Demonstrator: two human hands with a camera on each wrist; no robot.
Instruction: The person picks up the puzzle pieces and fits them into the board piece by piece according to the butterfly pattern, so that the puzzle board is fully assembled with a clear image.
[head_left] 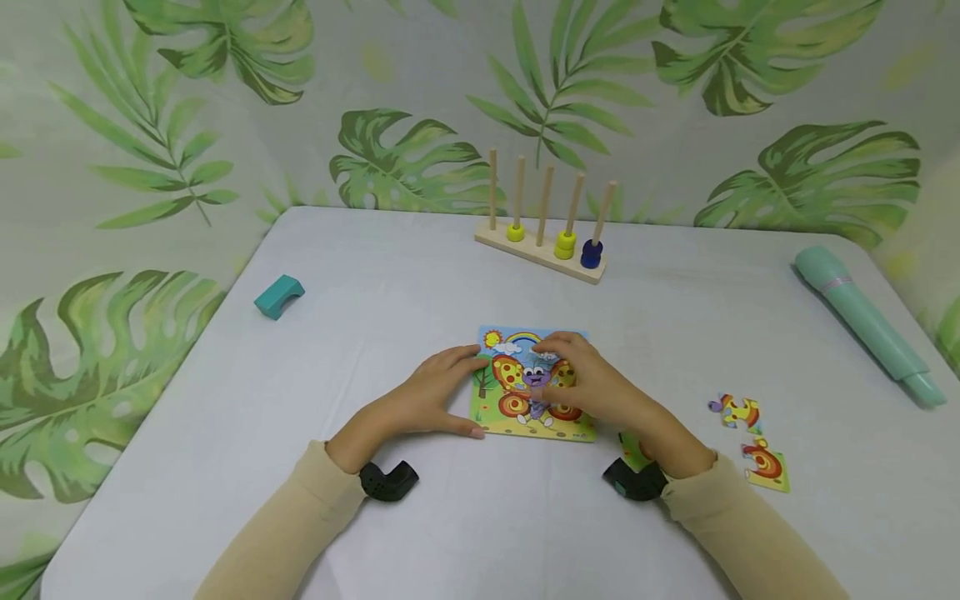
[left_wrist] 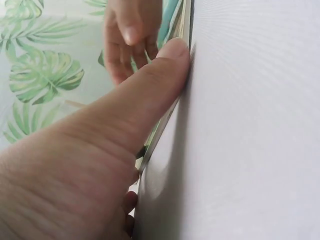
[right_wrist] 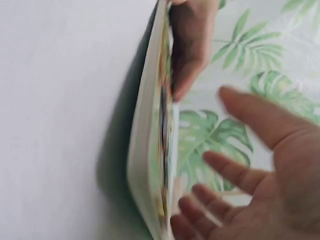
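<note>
Butterfly puzzle (head_left: 519, 406) on the white table (head_left: 480, 521), braced by my wide-spread left hand (head_left: 427, 396).
Its near edge meets my thumb; my right hand (head_left: 596, 379), wide and empty, hangs over it. Best steady it while pressing evenly; loose pieces (head_left: 768, 467) lie farther right.

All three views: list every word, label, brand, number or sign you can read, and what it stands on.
None: no text can be read in any view.
Square multicoloured butterfly puzzle: cartoon picture; any print near its lower edge is too small to read.
Multicoloured loose puzzle pieces: no lettering visible.
Mint-green club-shaped object: no lettering visible.
Pale wooden peg stand with yellow rings and dark blue rings: no lettering visible.
</note>
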